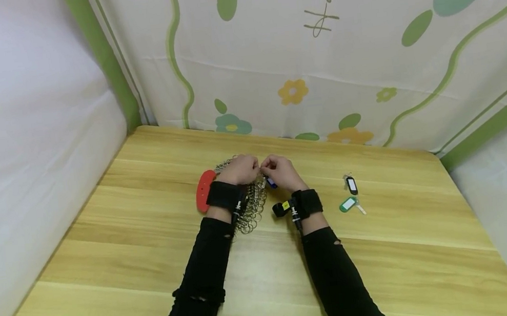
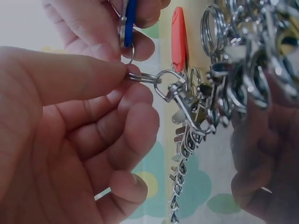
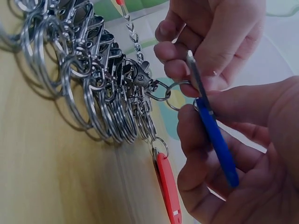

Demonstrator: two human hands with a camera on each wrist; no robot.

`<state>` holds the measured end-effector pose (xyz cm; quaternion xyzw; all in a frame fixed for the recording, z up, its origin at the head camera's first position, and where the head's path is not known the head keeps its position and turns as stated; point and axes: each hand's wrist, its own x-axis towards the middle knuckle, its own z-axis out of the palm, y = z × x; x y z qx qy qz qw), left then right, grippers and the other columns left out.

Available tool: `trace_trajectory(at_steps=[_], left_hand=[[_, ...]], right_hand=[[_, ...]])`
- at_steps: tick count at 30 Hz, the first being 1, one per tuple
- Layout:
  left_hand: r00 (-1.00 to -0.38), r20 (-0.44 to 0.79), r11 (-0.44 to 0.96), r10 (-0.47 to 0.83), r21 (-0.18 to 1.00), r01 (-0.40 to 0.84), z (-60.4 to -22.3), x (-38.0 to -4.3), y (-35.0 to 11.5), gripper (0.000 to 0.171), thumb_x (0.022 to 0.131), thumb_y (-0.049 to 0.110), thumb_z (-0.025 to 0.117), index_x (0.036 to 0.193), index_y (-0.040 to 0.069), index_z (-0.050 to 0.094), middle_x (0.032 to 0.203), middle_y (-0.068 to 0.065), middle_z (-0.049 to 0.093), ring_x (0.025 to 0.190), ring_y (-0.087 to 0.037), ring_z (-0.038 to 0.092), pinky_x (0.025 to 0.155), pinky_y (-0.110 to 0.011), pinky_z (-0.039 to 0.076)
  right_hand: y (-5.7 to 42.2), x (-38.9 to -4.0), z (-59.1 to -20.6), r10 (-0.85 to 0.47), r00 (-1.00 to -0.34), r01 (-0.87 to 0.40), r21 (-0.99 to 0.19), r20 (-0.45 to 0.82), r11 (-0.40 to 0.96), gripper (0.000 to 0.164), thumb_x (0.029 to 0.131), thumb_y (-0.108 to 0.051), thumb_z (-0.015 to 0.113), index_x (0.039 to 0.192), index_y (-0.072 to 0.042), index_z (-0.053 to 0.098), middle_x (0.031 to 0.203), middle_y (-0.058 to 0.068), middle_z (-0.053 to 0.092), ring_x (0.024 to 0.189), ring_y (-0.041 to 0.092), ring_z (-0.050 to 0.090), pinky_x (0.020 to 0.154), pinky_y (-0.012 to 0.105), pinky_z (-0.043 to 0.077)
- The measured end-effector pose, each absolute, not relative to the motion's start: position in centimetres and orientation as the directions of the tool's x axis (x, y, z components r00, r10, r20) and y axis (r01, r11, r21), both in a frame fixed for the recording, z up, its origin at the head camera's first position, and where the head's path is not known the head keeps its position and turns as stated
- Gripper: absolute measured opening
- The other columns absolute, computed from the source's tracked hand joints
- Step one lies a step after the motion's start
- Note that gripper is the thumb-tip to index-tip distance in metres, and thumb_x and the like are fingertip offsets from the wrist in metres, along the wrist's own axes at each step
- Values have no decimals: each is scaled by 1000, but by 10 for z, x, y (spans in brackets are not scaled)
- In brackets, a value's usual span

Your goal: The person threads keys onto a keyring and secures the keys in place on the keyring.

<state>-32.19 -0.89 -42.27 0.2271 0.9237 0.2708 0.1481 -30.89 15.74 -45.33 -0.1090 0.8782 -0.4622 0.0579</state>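
Note:
In the head view my left hand and right hand meet over a bunch of metal swivel clasps. Thumb and fingers of the left hand pinch a split ring, linked to one swivel clasp. My right hand pinches a blue key tag near its ring end, with a silver key beside it. The tag's small ring lies close to the split ring; whether they are threaded together I cannot tell. A red key tag hangs from another ring of the bunch.
A red plate lies left of the left wrist, with clasps around it. To the right, a black key tag and a green key tag lie with their keys on the wooden table. A patterned curtain stands behind.

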Motion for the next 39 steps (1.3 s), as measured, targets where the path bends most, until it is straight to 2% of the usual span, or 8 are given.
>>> trace_trajectory(at_steps=[5, 10, 18, 25, 33, 39], left_hand=[[-861, -154, 767, 484, 548, 333, -423, -321, -9, 28, 101, 18, 44, 76, 9, 51, 62, -3, 42, 52, -16, 41, 59, -30, 37], [-866, -121, 740, 486, 583, 334, -422, -322, -11, 28, 100, 15, 46, 74, 7, 53, 60, -3, 42, 51, -17, 40, 58, -30, 36], [-856, -101, 733, 507, 572, 367, -425, -323, -13, 22, 99, 16, 50, 90, 3, 65, 71, -5, 54, 58, -18, 47, 63, -31, 39], [-859, -119, 754, 497, 549, 360, -423, -322, -11, 19, 98, 17, 53, 91, 5, 66, 76, -6, 57, 61, -18, 50, 65, -31, 40], [-861, -107, 744, 497, 563, 360, -425, -327, -13, 20, 98, 16, 53, 86, 5, 65, 68, -4, 53, 58, -18, 48, 64, -31, 39], [-859, -105, 739, 501, 568, 362, -427, -326, -14, 16, 95, 9, 53, 92, 6, 68, 79, -4, 60, 65, -19, 51, 67, -32, 39]], right_hand=[[158, -309, -454, -271, -962, -161, -828, 11, 538, 9, 96, -18, 58, 95, -11, 64, 93, 4, 64, 78, 20, 58, 66, 33, 45], [157, -309, -451, -264, -965, -152, -826, 5, 543, 12, 97, -20, 56, 97, -11, 63, 92, 6, 63, 74, 21, 56, 63, 32, 43], [156, -309, -453, -230, -973, -107, -842, -21, 528, 11, 97, -20, 55, 96, -11, 61, 93, 6, 63, 74, 21, 58, 61, 31, 44], [156, -309, -453, -262, -965, -136, -839, -8, 526, 9, 97, -17, 56, 96, -9, 61, 91, 7, 63, 74, 22, 59, 61, 32, 45], [157, -310, -451, -246, -969, -121, -842, -14, 525, 9, 97, -17, 56, 97, -9, 61, 92, 7, 63, 73, 22, 58, 60, 31, 44], [159, -310, -455, -225, -974, -88, -849, -37, 521, 10, 98, -19, 55, 97, -11, 61, 93, 6, 63, 73, 22, 59, 58, 32, 45]])
